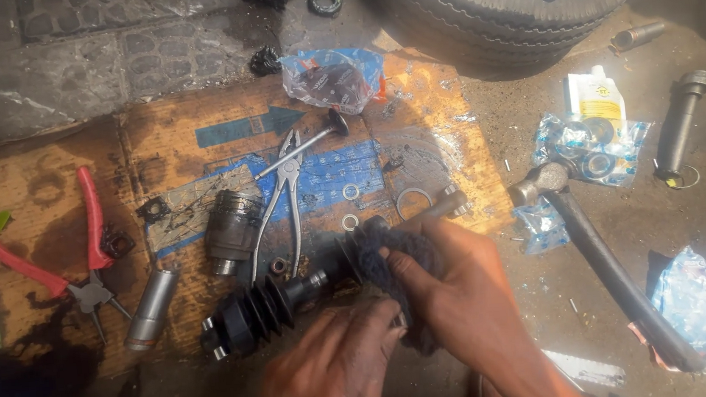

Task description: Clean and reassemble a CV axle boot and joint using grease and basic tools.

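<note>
At 12 o'clock on the cardboard sheet (54, 190) lies a clear plastic bag (332, 79) with blue and orange print and a dark part inside. At 3 o'clock, on the floor, a white and yellow sachet (596, 97) rests on a transparent blue-printed bag (596, 150); one more crumpled bag (704, 304) lies at 4 o'clock. The axle shaft (298, 295) with its black ribbed rubber boot (249, 318) lies at the cardboard's 6 o'clock edge, greasy and dark. The right hand (454, 287) is closed around a dark blue cloth (392, 259) wrapped on the shaft. The left hand (342, 370) is closed around the shaft just below the cloth.
</note>
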